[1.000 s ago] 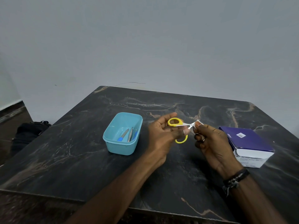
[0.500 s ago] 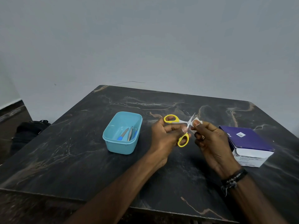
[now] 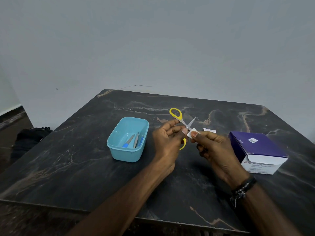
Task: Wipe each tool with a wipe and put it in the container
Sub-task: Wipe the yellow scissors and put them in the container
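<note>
At far left, off the counter's edge, a dark bag [image 3: 29,140] on the floor. On the dark marbled counter [image 3: 68,167], left of centre, a light blue container [image 3: 127,139], open at the top, with a few slim metal tools [image 3: 134,141] lying inside, one with a blue handle. Just right of the container, raised above the counter, the left hand [image 3: 167,142], fingers [image 3: 177,132] curled round a pair of yellow-handled scissors [image 3: 183,123]. Blades spread apart and pointing up and to the right; one yellow loop above the hand, the other half hidden behind the fingers. Close beside it, the right hand [image 3: 216,150], thumb and forefinger pinching a small white wipe [image 3: 192,132] against the scissors near the pivot, remaining fingers curled under; dark bracelets [image 3: 243,187] at the wrist. Behind the right hand, flat on the counter, a small torn white wrapper [image 3: 209,130]. Farther right, near the counter's edge, a purple and white box [image 3: 257,149], lid flap partly open. Behind everything, a plain grey wall [image 3: 153,40].
</note>
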Demonstrator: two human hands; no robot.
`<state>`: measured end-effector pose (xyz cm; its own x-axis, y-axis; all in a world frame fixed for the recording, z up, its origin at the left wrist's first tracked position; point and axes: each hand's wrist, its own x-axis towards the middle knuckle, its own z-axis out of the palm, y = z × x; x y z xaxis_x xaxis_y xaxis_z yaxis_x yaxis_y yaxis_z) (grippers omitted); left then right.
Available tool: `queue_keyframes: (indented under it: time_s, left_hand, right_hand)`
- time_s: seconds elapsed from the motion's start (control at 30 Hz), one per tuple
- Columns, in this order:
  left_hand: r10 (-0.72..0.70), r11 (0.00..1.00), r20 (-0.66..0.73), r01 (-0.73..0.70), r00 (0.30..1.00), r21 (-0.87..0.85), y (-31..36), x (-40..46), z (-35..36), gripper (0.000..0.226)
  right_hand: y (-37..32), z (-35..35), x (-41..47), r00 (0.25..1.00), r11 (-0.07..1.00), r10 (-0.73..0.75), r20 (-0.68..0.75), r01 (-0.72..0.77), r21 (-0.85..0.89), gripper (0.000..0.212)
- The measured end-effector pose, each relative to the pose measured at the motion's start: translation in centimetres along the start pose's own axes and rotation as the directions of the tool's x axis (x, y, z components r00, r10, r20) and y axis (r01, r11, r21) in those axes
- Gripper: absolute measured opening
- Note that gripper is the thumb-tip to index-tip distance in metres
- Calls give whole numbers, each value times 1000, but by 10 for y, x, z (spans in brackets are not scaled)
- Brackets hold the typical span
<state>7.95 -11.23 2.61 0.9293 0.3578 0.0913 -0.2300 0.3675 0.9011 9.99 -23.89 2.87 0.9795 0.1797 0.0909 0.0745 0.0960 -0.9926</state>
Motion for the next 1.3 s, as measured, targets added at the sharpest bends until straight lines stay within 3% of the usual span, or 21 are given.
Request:
queue_keyframes:
  time_s: [0.3,0.5,0.83,1.0,1.17,1.3]
  left_hand:
    - [92,990,-47,-87,995,112,1,3,0,39]
    - [264,919,-44,-238,963,315,-2,6,-8,59]
    - [287,848,171,-333,942,412,-5,-1,-6,41]
    - [263,843,182,-318,947,433,-10,2,-7,30]
    - [212,869,166,-264,963,419,-12,5,-7,37]
    - [233,854,201,-299,951,427,-13,2,-7,38]
  right_hand:
    - [1,0,-3,996,992,58,68,-49,-119,14]
    - [1,-1,-1,999,970,28,47,-16,-244,15]
    - [3,-1,0,995,962,-26,100,52,-270,13]
    - [4,0,1,1000,983,-9,25,13,-183,6]
    - [1,0,-1,1000,983,19,5,-17,-181,9]
    - [0,-1,-2,999,984,38,32,-32,-174,11]
